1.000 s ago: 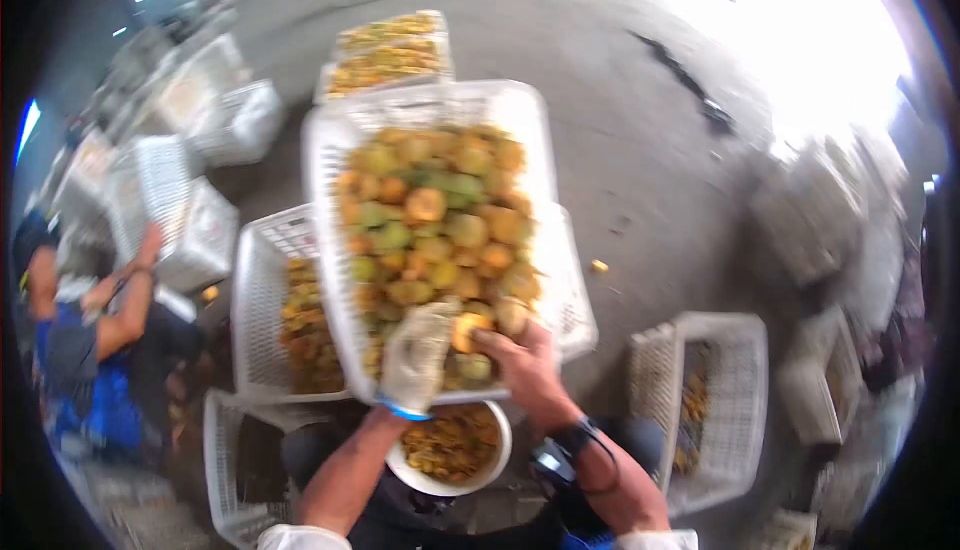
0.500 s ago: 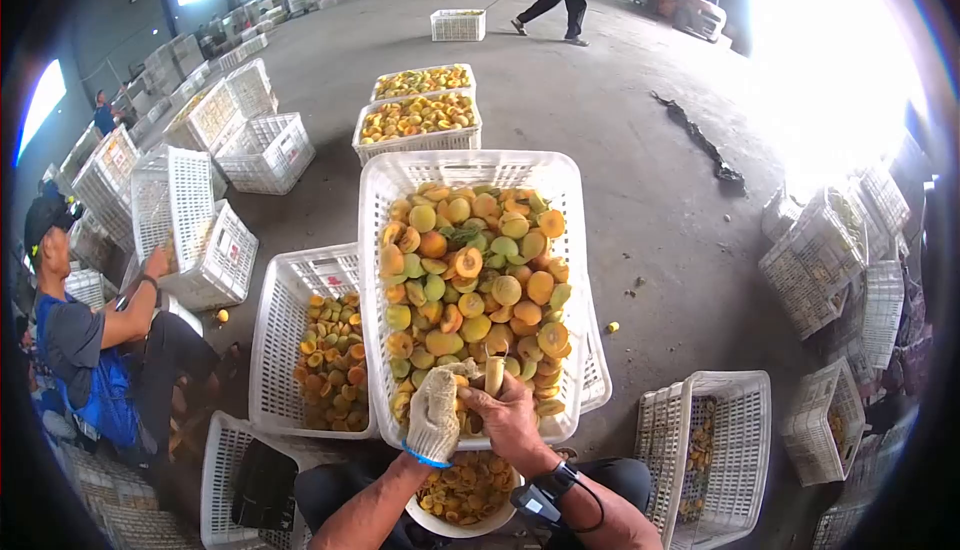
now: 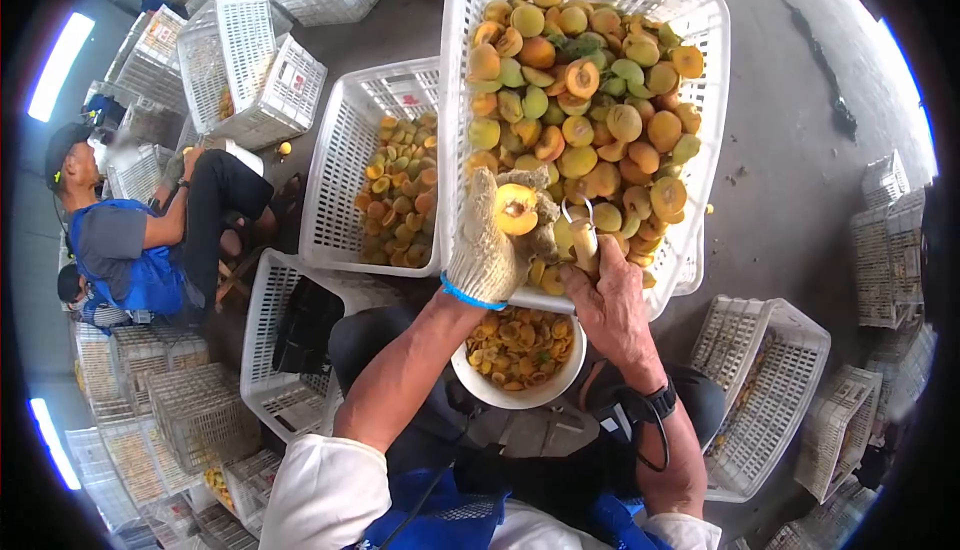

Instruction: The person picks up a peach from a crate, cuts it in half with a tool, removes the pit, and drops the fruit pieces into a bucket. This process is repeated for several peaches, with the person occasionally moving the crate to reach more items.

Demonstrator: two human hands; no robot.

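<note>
My left hand (image 3: 489, 235), in a pale knitted glove with a blue cuff, holds a yellow-orange peach half (image 3: 516, 209), cut face up. A pitting tool (image 3: 584, 240) with a light handle and a curved metal tip is gripped in my bare right hand (image 3: 610, 300). Both hands are close together over the near edge of a large white crate (image 3: 710, 150) full of halved peaches (image 3: 576, 130). Below them, between my knees, stands a white bucket (image 3: 487, 398) with small yellow fruit pieces in it.
Left of the big crate is another white crate (image 3: 318, 200) with peach halves. A white crate holding a black object (image 3: 305, 325) stands nearer me. At right is a tilted crate (image 3: 790, 400). A co-worker in a blue vest (image 3: 130, 250) sits at left among stacked crates.
The view has tilted down, bringing my lap and the bucket into fuller sight. My left hand has turned and opened out to show the peach half, slightly apart from the tool.
</note>
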